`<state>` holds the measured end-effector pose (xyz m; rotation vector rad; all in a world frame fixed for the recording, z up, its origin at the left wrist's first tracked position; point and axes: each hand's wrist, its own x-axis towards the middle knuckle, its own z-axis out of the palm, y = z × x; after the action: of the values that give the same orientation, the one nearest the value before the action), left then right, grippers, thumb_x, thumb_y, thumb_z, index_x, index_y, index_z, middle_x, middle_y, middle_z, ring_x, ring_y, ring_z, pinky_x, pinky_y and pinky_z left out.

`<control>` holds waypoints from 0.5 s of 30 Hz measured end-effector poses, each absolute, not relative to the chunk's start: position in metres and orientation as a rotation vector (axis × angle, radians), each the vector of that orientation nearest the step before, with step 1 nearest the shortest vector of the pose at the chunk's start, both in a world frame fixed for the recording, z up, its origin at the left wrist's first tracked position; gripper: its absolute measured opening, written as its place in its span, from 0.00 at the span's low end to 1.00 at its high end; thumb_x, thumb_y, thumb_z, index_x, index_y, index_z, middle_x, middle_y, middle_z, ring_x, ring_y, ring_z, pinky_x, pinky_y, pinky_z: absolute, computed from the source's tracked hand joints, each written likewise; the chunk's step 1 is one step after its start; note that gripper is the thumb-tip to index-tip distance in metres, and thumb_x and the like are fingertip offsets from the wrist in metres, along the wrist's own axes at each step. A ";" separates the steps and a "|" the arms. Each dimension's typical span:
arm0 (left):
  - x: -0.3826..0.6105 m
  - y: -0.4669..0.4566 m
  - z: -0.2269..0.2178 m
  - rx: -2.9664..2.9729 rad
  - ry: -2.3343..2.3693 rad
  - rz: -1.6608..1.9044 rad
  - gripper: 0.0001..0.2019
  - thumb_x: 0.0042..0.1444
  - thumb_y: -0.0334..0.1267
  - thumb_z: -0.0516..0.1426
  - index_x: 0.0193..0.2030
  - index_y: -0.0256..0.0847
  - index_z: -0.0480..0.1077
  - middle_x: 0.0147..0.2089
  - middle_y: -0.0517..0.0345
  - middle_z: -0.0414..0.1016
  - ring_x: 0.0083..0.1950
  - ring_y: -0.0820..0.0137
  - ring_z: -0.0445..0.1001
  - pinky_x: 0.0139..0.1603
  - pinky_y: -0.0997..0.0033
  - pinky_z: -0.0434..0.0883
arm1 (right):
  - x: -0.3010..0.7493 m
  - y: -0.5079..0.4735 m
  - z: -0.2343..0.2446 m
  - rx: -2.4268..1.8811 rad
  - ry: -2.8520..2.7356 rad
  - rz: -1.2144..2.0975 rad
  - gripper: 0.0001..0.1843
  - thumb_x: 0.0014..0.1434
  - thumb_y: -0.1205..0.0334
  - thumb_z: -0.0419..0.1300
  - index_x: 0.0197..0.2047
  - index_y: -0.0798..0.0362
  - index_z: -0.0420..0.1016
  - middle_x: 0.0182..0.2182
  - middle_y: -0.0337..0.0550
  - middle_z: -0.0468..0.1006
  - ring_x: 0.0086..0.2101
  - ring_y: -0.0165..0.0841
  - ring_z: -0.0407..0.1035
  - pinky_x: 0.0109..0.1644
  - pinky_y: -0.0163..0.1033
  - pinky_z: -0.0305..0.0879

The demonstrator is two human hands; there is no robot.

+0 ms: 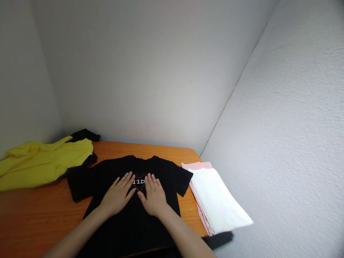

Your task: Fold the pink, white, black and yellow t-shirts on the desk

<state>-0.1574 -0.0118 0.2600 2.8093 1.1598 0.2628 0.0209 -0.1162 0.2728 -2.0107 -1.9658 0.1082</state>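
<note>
Black cotton T-shirt [129, 222], flat on wooden table [45, 215]; left hand [117, 196] and right hand [153, 197] palm-down on it, fingers [125, 182] spread. Folded white cloth [217, 200] just right of T-shirt.

2 arms, bare to frame edge. Left forearm [76, 234], right forearm [185, 233] slim, smooth, tapering toward narrow wrists. Left hand [117, 196], right hand [153, 197] bare; long slender fingers [126, 181], 5 per hand. Backs smooth, knuckles faint. Skin unmarked where visible. Nails too small to tell.
</note>
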 end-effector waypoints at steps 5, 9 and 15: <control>-0.162 -0.006 0.255 2.802 1.138 0.310 0.31 0.64 0.53 0.44 0.69 0.40 0.55 0.74 0.48 0.48 0.74 0.61 0.49 0.72 0.51 0.50 | 0.055 -0.134 0.272 -2.139 -1.884 0.065 0.37 0.69 0.43 0.41 0.71 0.61 0.49 0.70 0.50 0.44 0.69 0.40 0.38 0.72 0.49 0.37; -0.162 -0.003 0.254 2.799 1.102 0.316 0.31 0.64 0.53 0.43 0.69 0.39 0.55 0.73 0.48 0.50 0.73 0.62 0.50 0.72 0.53 0.51 | 0.055 -0.137 0.279 -2.154 -1.885 0.061 0.37 0.69 0.43 0.41 0.71 0.62 0.49 0.69 0.51 0.45 0.69 0.41 0.38 0.71 0.50 0.38; -0.198 0.001 0.256 2.874 1.332 0.459 0.32 0.62 0.51 0.42 0.69 0.35 0.55 0.73 0.49 0.49 0.74 0.59 0.47 0.72 0.46 0.47 | 0.045 -0.158 0.289 -2.097 -1.860 0.033 0.39 0.68 0.41 0.41 0.71 0.61 0.47 0.70 0.49 0.41 0.69 0.43 0.32 0.72 0.53 0.34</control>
<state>-0.1982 0.0007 0.2555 2.8739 1.3316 0.4591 0.0449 -0.1579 0.2888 -2.0971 -1.8597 0.0331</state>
